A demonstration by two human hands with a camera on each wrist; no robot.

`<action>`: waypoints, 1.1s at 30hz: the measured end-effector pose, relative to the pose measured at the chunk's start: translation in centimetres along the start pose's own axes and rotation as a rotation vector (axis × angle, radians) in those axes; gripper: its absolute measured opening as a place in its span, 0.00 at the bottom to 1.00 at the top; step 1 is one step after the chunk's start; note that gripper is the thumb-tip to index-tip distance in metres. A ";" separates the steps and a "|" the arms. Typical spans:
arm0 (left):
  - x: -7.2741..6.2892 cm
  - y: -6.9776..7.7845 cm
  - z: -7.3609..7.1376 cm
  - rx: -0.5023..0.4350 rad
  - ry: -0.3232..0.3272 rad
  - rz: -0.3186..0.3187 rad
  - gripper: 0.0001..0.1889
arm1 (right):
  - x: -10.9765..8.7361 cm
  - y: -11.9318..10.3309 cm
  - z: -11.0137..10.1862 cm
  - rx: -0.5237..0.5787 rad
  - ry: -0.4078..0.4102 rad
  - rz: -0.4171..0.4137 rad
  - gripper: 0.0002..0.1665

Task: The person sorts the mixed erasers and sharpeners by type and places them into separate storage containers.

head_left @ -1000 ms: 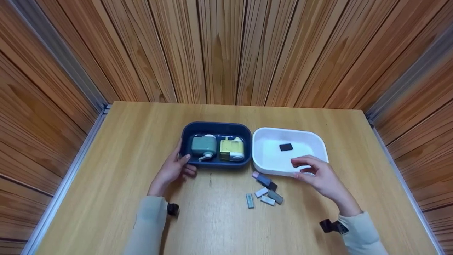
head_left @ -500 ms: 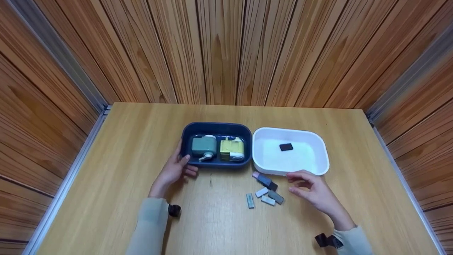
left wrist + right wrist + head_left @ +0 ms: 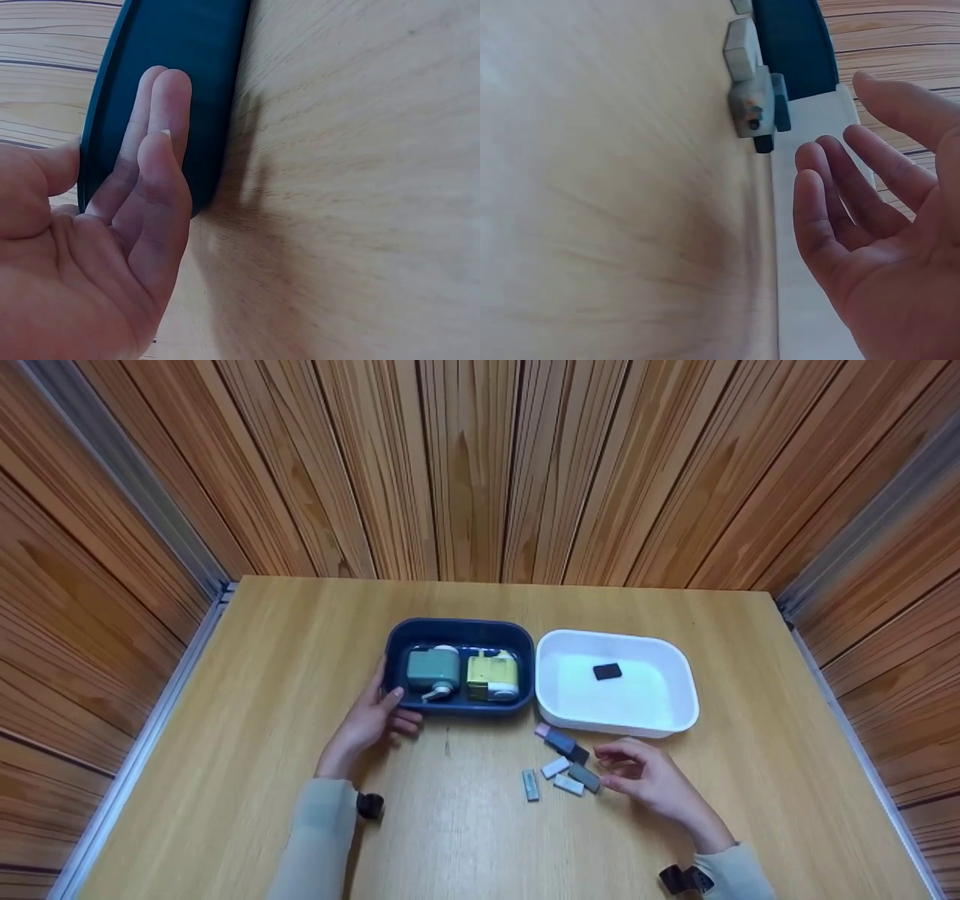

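Note:
My left hand [image 3: 369,720] holds the near left corner of a navy blue tub [image 3: 461,709], thumb at the rim and fingers along the outer wall. Inside the tub lie a green [image 3: 433,669] and a yellow [image 3: 491,669] boxy device, which look like hand-crank pencil sharpeners. My right hand [image 3: 637,771] is over the table, fingers loosely bent with nothing between them. Its fingertips are right beside a grey eraser-like block [image 3: 584,777]. Around that block lie a blue block with a pink end [image 3: 555,737], a black block [image 3: 578,755] and several pale ones [image 3: 568,785].
Against the navy tub's right side stands a white tub [image 3: 686,712]. One black block [image 3: 607,671] lies in it. The wooden table [image 3: 450,840] is enclosed by wood-plank walls [image 3: 480,472].
My right hand has come from over the white tub's near edge toward me and to the left, down to the small blocks. My left hand has stayed at the navy tub.

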State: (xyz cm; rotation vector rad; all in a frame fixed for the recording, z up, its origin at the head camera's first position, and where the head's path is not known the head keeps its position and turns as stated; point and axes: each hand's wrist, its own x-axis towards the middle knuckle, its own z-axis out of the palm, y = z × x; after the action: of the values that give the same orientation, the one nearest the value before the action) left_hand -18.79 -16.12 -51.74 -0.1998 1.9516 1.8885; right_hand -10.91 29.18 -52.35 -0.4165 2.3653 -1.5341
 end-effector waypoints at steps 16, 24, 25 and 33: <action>0.0 0.0 0.1 0.015 -0.006 0.014 0.34 | 0.3 0.8 1.0 -0.111 -0.083 0.073 0.26; 0.1 0.0 0.2 0.019 0.002 0.008 0.34 | 0.5 0.7 1.2 -0.163 -0.084 0.076 0.26; 0.1 0.0 0.1 0.015 0.000 0.005 0.34 | 0.6 0.7 1.2 -0.169 -0.082 0.074 0.26; 0.2 -0.1 0.0 0.000 -0.016 0.017 0.35 | 0.7 0.6 1.4 -0.219 -0.071 0.065 0.26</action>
State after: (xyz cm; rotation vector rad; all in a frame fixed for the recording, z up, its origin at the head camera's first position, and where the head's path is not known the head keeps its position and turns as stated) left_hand -18.92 -16.11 -51.91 -0.1681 1.9494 1.8950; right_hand -11.01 27.97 -53.52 -0.4300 2.4738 -1.2170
